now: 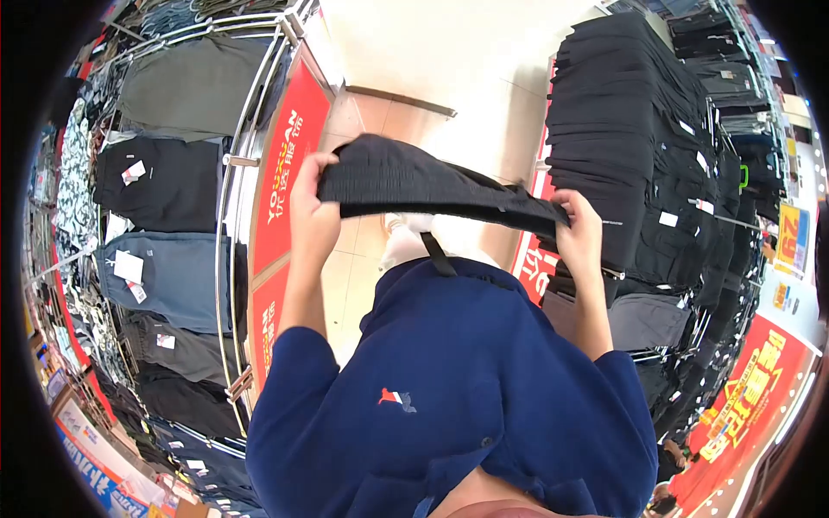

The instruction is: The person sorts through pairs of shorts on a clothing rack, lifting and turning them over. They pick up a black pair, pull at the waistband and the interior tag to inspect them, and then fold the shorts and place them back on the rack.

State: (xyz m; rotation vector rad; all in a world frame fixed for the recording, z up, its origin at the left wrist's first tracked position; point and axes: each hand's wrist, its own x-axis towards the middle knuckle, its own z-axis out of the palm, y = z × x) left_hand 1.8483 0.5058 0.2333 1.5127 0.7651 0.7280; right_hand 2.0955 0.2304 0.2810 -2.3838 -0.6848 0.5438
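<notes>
Black trousers (414, 180) with a gathered elastic waistband stretch between my two hands in front of my body, the band running roughly left to right. My left hand (314, 197) is closed on the left end of the waistband, thumb on the near side. At the other end, slightly lower, my right hand (580, 224) pinches the cloth with its fingers closed. The trousers look folded or bunched, and how their legs hang cannot be made out.
To the left, a metal rack (229, 190) displays tagged dark trousers (164, 183) above red sign panels (289, 164). A tall row of black trousers (600, 129) stands close on the right. Tiled floor (380, 121) runs between them. A red banner (743, 406) is at far right.
</notes>
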